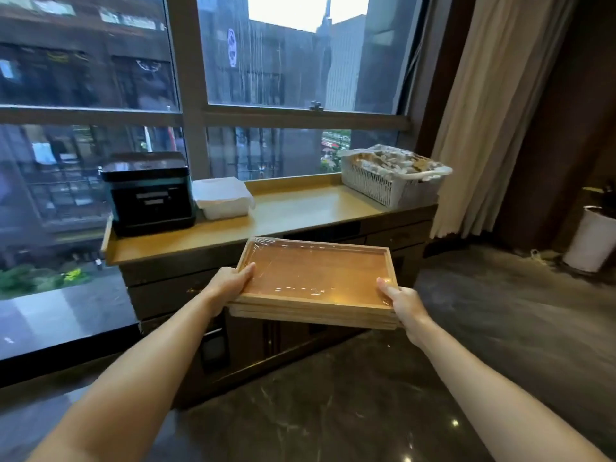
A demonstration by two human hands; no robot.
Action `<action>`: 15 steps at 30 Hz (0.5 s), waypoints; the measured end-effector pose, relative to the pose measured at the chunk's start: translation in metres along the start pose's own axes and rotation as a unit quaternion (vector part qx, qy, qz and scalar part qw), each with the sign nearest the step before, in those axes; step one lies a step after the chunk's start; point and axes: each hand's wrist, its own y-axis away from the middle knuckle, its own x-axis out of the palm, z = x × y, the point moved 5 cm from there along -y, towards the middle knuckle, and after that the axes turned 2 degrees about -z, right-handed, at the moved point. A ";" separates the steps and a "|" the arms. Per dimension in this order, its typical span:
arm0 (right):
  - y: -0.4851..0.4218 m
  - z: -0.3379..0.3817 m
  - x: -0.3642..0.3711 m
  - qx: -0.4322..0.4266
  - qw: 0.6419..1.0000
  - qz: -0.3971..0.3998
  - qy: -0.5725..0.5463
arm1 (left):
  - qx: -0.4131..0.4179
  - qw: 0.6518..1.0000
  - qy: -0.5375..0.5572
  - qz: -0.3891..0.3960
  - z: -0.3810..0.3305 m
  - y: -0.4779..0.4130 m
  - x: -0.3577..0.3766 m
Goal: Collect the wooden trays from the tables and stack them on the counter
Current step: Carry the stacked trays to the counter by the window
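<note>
I hold a stack of wooden trays [316,278] out in front of me with both hands, in the air just short of the counter. The top tray is covered in clear plastic film. My left hand [230,283] grips the stack's left edge, thumb on the rim. My right hand [401,303] grips the near right corner. The wooden counter [300,211] runs along the window beyond the trays, its top bare in the middle.
A black appliance [148,191] stands at the counter's left end, with a white lidded box [223,198] beside it. A white plastic basket [393,176] with wrapped items sits at the right end. A curtain [493,111] hangs on the right; a white bin [591,238] stands on the floor.
</note>
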 end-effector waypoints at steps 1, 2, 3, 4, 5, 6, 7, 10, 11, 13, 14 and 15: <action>-0.027 0.010 -0.002 -0.003 1.000 0.006 0.002 | 0.000 1.000 0.004 -0.006 -0.013 -0.020 0.006; -0.053 0.019 -0.003 -0.005 1.000 0.012 0.003 | 0.000 1.000 0.008 -0.010 -0.024 -0.039 0.012; -0.077 0.028 -0.003 -0.005 1.000 0.019 0.004 | -0.002 1.000 0.011 -0.015 -0.033 -0.058 0.017; -0.101 0.033 -0.002 -0.002 1.000 0.023 0.005 | -0.003 1.000 0.015 -0.021 -0.041 -0.076 0.022; -0.124 0.038 0.000 -0.001 1.000 0.029 0.007 | -0.005 0.999 0.020 -0.026 -0.047 -0.095 0.027; -0.146 0.042 0.003 0.001 0.999 0.035 0.007 | -0.010 0.999 0.024 -0.030 -0.051 -0.114 0.033; -0.167 0.045 0.006 0.004 0.999 0.041 0.008 | -0.017 0.999 0.026 -0.032 -0.054 -0.132 0.039; -0.235 0.044 0.019 0.012 0.998 0.054 0.008 | -0.031 0.999 0.030 -0.031 -0.054 -0.191 0.057; -0.258 0.044 0.025 0.014 0.998 0.058 0.008 | -0.035 0.998 0.032 -0.033 -0.053 -0.214 0.063; -0.307 0.043 0.038 0.018 0.998 0.063 0.011 | -0.042 0.998 0.034 -0.035 -0.055 -0.260 0.073; -0.333 0.044 0.045 0.018 0.998 0.066 0.013 | -0.046 0.998 0.035 -0.035 -0.057 -0.284 0.078; -0.359 0.047 0.053 0.017 0.997 0.067 0.015 | -0.049 0.997 0.035 -0.039 -0.060 -0.310 0.082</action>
